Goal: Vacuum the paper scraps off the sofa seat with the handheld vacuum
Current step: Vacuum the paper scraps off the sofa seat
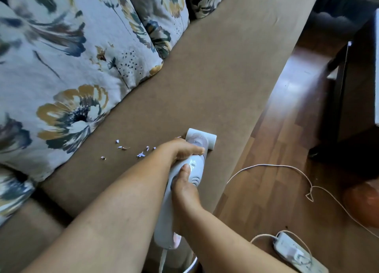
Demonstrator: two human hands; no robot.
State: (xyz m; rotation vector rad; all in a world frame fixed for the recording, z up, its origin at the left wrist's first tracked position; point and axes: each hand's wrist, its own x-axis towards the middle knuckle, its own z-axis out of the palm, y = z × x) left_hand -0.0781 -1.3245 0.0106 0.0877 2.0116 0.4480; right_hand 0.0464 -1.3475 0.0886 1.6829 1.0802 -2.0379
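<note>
A: Nearest the camera, bottom centre, I've got both forearms crossing over the handheld vacuum (pixel 180 190). What's gripping what?

B: My left hand (pixel 182 149) is wrapped over the front of the white body, fingers curled down tight on it. My right hand (pixel 185 187) clasps the handle behind it, thumb laid along the top.

A: Nozzle?

B: Wide white nozzle head (pixel 202 138) sits flat on the brown sofa seat (pixel 225 78), centre frame, near the seat's front edge.

A: Scraps?

B: Paper scraps (pixel 131 149) scattered on the seat just left of the nozzle, lower centre-left. Not under the head, as far as I can see.

A: Rest, quick.

B: Floral cushions (pixel 71 67) fill the upper left, against the seat back. Wooden floor (pixel 287 170) on the right, a white cord (pixel 287 167) looping across it, a power strip (pixel 297 252) at bottom right.
</note>
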